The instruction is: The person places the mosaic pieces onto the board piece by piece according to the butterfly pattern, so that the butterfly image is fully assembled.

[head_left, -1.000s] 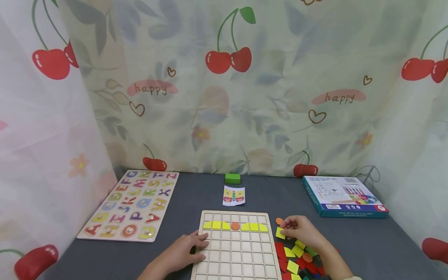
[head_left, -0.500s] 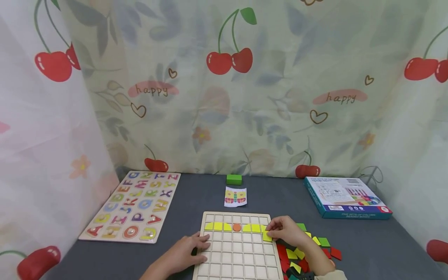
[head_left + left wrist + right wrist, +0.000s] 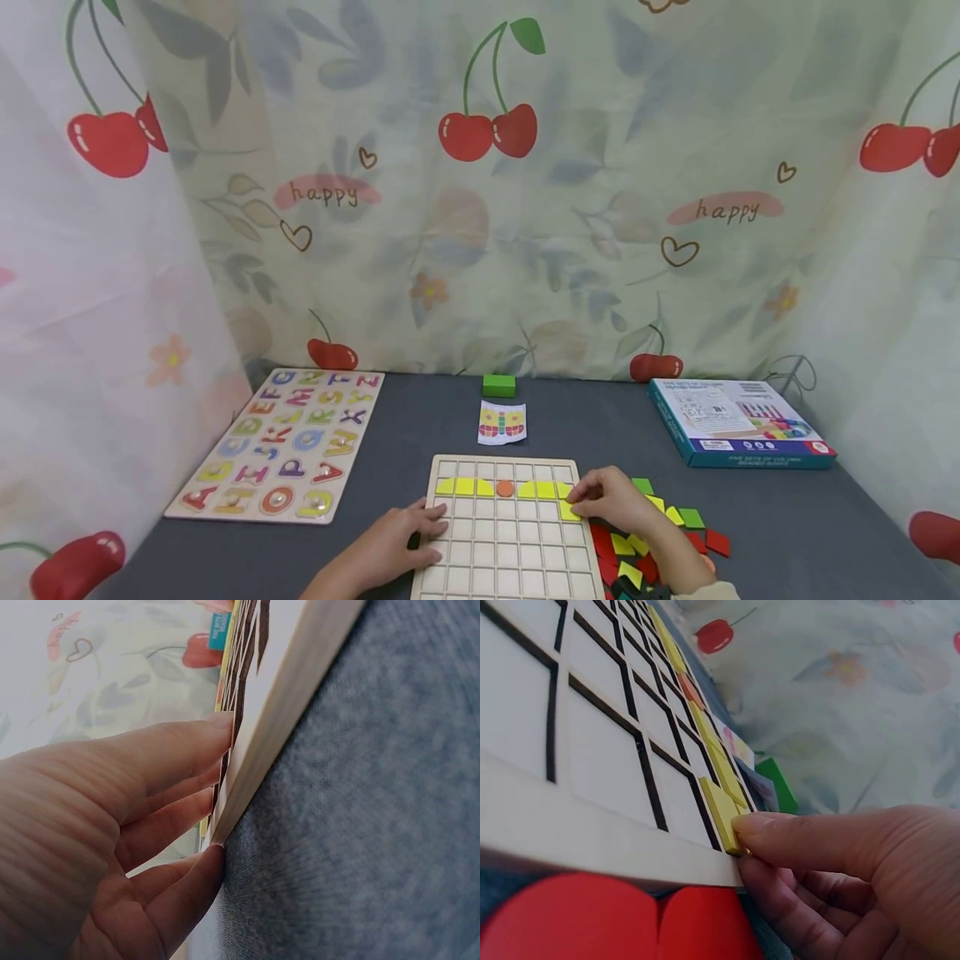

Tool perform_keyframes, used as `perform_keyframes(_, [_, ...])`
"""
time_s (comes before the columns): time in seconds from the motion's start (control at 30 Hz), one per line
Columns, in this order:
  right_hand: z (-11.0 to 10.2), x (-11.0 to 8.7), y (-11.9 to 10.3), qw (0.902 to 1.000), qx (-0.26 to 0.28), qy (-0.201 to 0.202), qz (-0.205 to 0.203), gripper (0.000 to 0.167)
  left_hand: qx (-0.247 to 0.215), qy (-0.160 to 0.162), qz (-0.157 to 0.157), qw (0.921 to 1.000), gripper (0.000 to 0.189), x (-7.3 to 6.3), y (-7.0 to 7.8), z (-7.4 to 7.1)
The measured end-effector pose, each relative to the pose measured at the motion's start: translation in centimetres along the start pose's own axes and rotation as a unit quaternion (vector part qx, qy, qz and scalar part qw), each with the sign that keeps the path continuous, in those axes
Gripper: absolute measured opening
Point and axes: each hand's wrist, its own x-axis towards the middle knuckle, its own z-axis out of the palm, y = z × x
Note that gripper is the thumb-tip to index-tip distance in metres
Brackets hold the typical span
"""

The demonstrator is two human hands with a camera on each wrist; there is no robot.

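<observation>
A pale wooden grid board [image 3: 506, 531] lies flat on the dark table. Across its second row from the back run several yellow tiles [image 3: 465, 487] with an orange disc [image 3: 506, 488] at the middle. My right hand [image 3: 618, 507] pinches a yellow square tile [image 3: 568, 511] at the right end of the row in front of them. In the right wrist view the thumb is on the tile's near corner, and the tile sits at the grid cell. My left hand [image 3: 386, 546] rests against the board's left edge, fingertips on its frame in the left wrist view.
Loose red, yellow and green tiles [image 3: 717, 542] lie right of the board, partly under my right forearm. Behind the board are a butterfly pattern card [image 3: 502, 422] and a green block [image 3: 498, 386]. An alphabet board [image 3: 277, 446] lies left, a boxed set [image 3: 738, 423] right.
My right hand has carried the yellow square tile left from beside the board onto its right column, and the tile has settled lower there. The left hand stays on the edge.
</observation>
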Motion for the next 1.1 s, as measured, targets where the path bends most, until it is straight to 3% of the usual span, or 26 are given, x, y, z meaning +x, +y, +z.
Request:
perform_keyframes(0.17, [-0.3, -0.3, 0.0, 0.9999, 0.0, -0.008, 0.007, 0.021, 0.003, 0.002, 0.001, 1.0, 0.043, 0.0, 0.2, 0.1])
perform_keyframes(0.37, [-1.8, -1.2, 0.2, 0.9991, 0.008, -0.037, -0.018, 0.027, -0.004, 0.002, 0.0, 1.0, 0.043, 0.0, 0.3, 0.2])
perform_keyframes(0.6, [-4.3, -2.4, 0.6, 0.9999, -0.008, -0.002, 0.013, 0.031, -0.005, 0.008, 0.002, 1.0, 0.043, 0.2, 0.3, 0.1])
perform_keyframes(0.83, [-6.0, -4.2, 1.1, 0.9994, -0.019, 0.0, 0.029, 0.033, -0.007, 0.004, -0.002, 1.0, 0.044, 0.2, 0.3, 0.1])
perform_keyframes(0.97, [-6.1, -3.6, 1.2, 0.999, -0.024, 0.016, 0.035, 0.034, -0.013, 0.002, -0.005, 0.9999, 0.044, 0.1, 0.2, 0.1])
perform_keyframes(1.1, [-5.6, -1.5, 1.2, 0.9973, -0.041, 0.05, 0.035, 0.03, -0.011, 0.003, -0.006, 0.9999, 0.044, 0.0, 0.0, 0.0])
